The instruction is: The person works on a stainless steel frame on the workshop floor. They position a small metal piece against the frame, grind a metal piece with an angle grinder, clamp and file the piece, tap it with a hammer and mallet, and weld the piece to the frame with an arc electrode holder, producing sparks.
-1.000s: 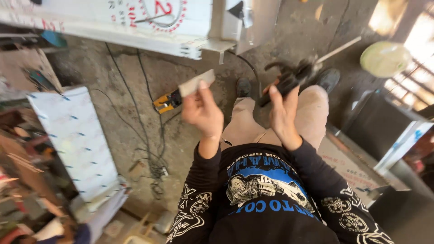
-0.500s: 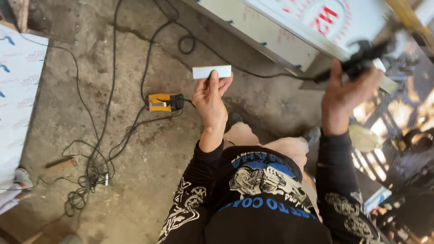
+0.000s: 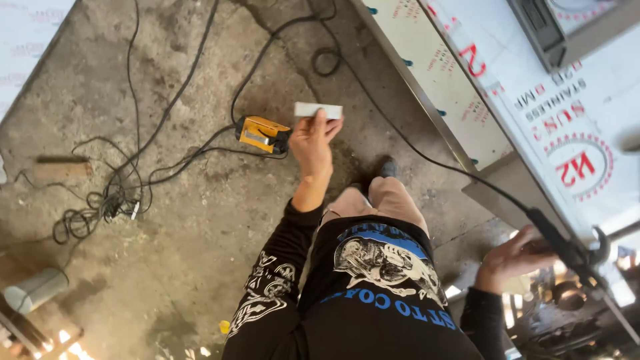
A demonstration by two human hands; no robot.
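My left hand [image 3: 312, 143] is stretched out in front of me and pinches a small flat white rectangular piece [image 3: 318, 110] by its lower edge, above the concrete floor. My right hand [image 3: 515, 257] is low at the right and grips the black handle of a corded power tool [image 3: 563, 241], whose black cable runs up across the floor. The tool's head lies beside the edge of a large metal sheet [image 3: 533, 100] covered in white protective film.
A yellow and black power tool [image 3: 263, 134] lies on the concrete floor just left of my left hand. Tangled black cables [image 3: 107, 200] spread at the left. A wood scrap [image 3: 60, 167] and a grey cylinder [image 3: 33, 290] lie farther left.
My view has swung down and right. My right hand has dropped with the corded tool from head height to low at the right. The left hand still holds the white piece.
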